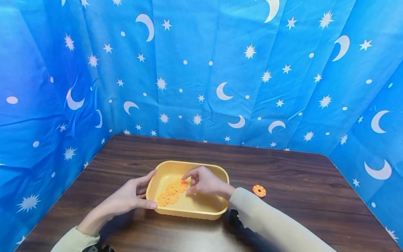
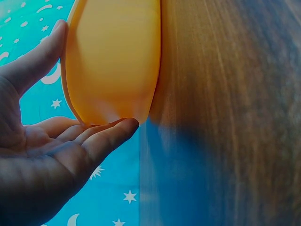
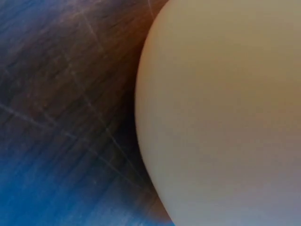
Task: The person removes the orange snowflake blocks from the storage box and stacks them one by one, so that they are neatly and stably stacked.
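Observation:
A yellow plastic bin [image 1: 204,213] stands on the table. My left hand [image 1: 126,196] grips its left end, thumb at the near corner and fingers toward the far corner. In the left wrist view the thumb and fingers of that left hand [image 2: 61,136] bracket the bin's end wall [image 2: 113,66]. Inside the bin, my right hand [image 1: 204,182] has its index finger and thumb at an orange notched disc [image 1: 184,183]. Several similar flower-shaped discs [image 1: 168,196] lie overlapping on the bin's floor to its left. The right wrist view holds only the bin's outer wall [image 3: 221,113] and the table.
One more orange notched disc [image 1: 259,191] lies on the dark wood table [image 1: 292,182], right of the bin. A blue curtain [image 1: 195,80] with white moons and stars hangs around the table's back and sides.

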Tool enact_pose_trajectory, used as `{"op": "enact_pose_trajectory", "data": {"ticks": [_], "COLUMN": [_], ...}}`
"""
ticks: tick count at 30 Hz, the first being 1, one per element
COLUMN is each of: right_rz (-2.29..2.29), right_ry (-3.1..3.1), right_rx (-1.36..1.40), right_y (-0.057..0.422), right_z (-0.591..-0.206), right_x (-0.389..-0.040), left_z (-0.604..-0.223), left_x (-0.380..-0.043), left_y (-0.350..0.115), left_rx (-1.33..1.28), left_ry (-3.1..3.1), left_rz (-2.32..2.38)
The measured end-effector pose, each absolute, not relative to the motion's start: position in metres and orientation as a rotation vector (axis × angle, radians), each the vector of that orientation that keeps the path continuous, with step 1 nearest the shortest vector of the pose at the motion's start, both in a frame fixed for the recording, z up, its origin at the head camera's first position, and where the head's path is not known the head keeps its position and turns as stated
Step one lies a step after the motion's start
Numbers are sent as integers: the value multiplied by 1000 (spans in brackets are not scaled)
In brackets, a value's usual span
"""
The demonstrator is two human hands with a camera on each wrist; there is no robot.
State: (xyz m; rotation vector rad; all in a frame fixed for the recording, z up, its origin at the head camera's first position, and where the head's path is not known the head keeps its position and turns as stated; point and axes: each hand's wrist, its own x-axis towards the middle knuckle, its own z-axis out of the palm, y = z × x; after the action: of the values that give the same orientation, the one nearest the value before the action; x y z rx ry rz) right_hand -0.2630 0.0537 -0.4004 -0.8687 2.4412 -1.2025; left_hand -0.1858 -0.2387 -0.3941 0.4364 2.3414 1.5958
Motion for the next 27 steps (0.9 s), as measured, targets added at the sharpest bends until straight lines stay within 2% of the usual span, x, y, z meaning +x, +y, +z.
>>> {"op": "enact_pose_trajectory", "data": {"ticks": [13, 27], "right_rz": [-1114, -995], "right_ry": [2490, 2498], "right_rx": [-774, -829], "right_y": [47, 46], "right_z": [-403, -403], "right_x": [-264, -262], "left_z": [-394, -392], "left_x": [-186, -185], "left_y": [-239, -238], "left_rx": [420, 425], "left_ry": [2341, 2338], "left_rz": [1589, 1592]}}
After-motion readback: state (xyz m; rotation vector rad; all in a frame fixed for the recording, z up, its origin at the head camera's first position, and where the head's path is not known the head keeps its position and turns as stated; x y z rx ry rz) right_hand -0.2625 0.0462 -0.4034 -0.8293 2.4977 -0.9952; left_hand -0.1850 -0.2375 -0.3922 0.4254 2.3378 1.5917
